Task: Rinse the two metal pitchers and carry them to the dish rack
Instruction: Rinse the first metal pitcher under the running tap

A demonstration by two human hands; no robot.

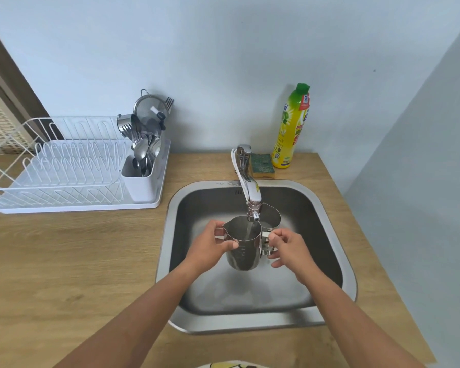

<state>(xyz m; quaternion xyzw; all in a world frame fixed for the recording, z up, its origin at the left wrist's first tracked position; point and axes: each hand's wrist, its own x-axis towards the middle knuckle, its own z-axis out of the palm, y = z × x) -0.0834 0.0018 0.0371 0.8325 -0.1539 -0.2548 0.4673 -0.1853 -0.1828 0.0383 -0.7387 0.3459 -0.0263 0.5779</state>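
- Fingers of the left hand [210, 248] wrap the body of the nearer metal pitcher [243, 244]: thumb across its front wall, the other fingers curled behind its spout side, so that it hangs above the sink [327, 208] basin.
- Fingers of the right hand [290, 248] are loosely curled at the handles on the pitchers' right side; thumb and forefinger pinch toward a handle, but whether they truly clamp it cannot be told.
- Second metal pitcher [270, 217]: just beyond the right fingers and touching or nearly touching the first, partly hidden behind the spout; whether it is held or stands on the sink floor cannot be told.
- Faucet [248, 181]: its outlet sits directly above the gap between the two sets of fingers; a thin stream of water falls into the nearer pitcher's open mouth.
- Dish rack [64, 168]: well apart to the left of the left fingers and farther from the person, on the wooden counter [77, 261]; its plate slots hold nothing, while its cutlery caddy [141, 179] is filled with spoons, forks and a strainer.
- Green-and-yellow sponge [262, 166] and yellow dish-soap bottle [291, 128]: beyond the right fingers, behind the faucet base, standing beside each other against the wall.
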